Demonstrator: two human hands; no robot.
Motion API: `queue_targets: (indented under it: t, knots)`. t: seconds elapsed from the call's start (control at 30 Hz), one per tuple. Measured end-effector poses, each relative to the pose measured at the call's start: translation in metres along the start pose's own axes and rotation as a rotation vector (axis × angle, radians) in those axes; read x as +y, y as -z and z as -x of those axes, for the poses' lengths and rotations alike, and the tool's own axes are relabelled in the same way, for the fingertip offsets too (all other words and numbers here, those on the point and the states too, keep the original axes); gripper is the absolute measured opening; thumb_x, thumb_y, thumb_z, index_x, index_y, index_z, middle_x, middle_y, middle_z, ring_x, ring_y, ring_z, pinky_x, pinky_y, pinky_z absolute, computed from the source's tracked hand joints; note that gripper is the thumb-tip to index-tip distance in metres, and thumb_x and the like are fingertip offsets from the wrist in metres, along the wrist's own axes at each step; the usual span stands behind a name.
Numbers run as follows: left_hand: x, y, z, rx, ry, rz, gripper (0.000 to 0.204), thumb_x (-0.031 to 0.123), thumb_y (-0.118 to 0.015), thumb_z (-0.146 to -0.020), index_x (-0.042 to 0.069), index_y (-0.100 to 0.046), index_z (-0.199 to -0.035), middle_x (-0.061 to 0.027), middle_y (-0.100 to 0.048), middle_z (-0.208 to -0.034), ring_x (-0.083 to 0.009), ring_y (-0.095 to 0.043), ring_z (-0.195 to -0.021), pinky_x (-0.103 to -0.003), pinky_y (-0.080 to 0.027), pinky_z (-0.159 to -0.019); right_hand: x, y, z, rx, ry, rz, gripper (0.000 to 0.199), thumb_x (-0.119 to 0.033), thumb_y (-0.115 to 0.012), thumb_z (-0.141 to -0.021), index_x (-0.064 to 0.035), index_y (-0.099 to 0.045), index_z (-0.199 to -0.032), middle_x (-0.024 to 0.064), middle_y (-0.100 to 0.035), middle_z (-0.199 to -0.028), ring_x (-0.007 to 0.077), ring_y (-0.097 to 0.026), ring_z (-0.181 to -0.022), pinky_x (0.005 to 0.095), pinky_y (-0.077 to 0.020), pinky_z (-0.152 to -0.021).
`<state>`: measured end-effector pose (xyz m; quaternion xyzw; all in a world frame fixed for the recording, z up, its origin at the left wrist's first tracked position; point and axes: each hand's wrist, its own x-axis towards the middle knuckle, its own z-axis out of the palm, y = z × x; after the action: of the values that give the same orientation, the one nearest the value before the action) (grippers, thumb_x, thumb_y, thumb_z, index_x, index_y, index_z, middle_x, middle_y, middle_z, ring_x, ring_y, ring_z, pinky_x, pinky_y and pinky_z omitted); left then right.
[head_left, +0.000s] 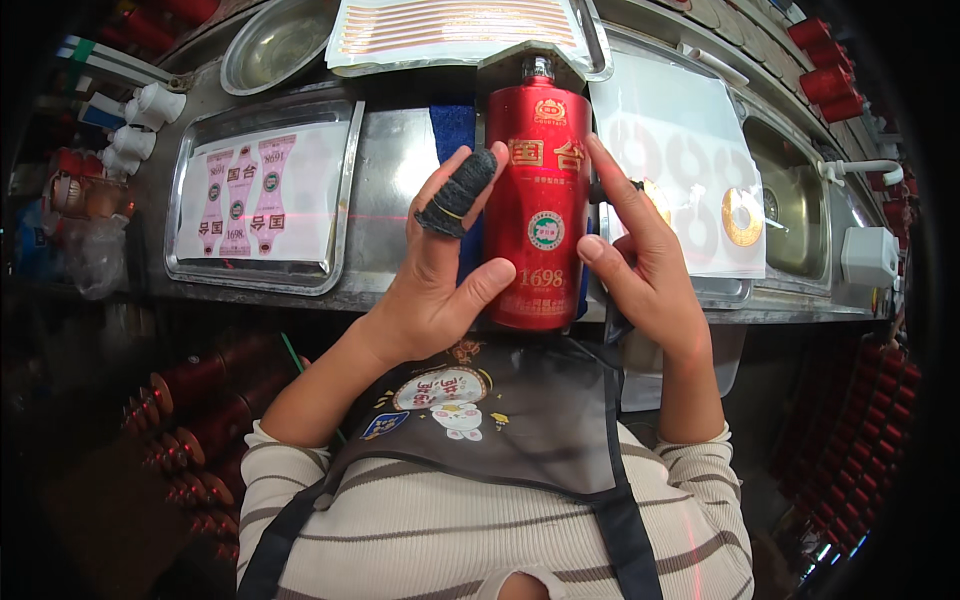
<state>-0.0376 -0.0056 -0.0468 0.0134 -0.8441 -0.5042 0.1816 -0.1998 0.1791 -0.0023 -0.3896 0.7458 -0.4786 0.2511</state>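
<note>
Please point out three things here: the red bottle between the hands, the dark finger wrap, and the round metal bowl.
Red bottle (535, 203): head view, middle of its front.
Dark finger wrap (460, 194): head view, middle of its outer surface.
Round metal bowl (278, 50): head view, its inside.

Over there, a head-worn fisheye peers steeply down, close above the left hand (430, 288) and right hand (648, 268), toward the counter (388, 205).
</note>
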Motion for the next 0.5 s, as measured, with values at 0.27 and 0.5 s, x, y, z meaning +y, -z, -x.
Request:
queue_targets:
  t: [0.27,0.5]
  knots:
    - [-0.005,-0.006,0.003,-0.017,-0.008,0.18,0.095,0.032,-0.073,-0.093,0.003,-0.014,-0.161,-0.017,-0.019,-0.168,-0.0318,-0.021,-0.154,-0.046,-0.014,-0.125,0.004,-0.003,0.018,-0.125,-0.02,0.093,0.098,-0.037,-0.083,-0.076,-0.0131,-0.037,-0.159,0.0016,-0.044,-0.097,0.0098,-0.034,-0.072,0.0232,-0.0317,-0.054]
    - [-0.009,-0.005,0.002,-0.03,-0.016,0.148,0.102,0.036,-0.077,-0.089,0.004,-0.012,-0.162,-0.0181,-0.018,-0.168,-0.0325,-0.021,-0.154,-0.045,-0.015,-0.125,0.007,-0.001,0.015,-0.151,0.014,0.077,0.099,-0.039,-0.081,-0.079,-0.0124,-0.033,-0.161,0.0044,-0.047,-0.1,0.0101,-0.034,-0.072,0.0234,-0.0323,-0.054]
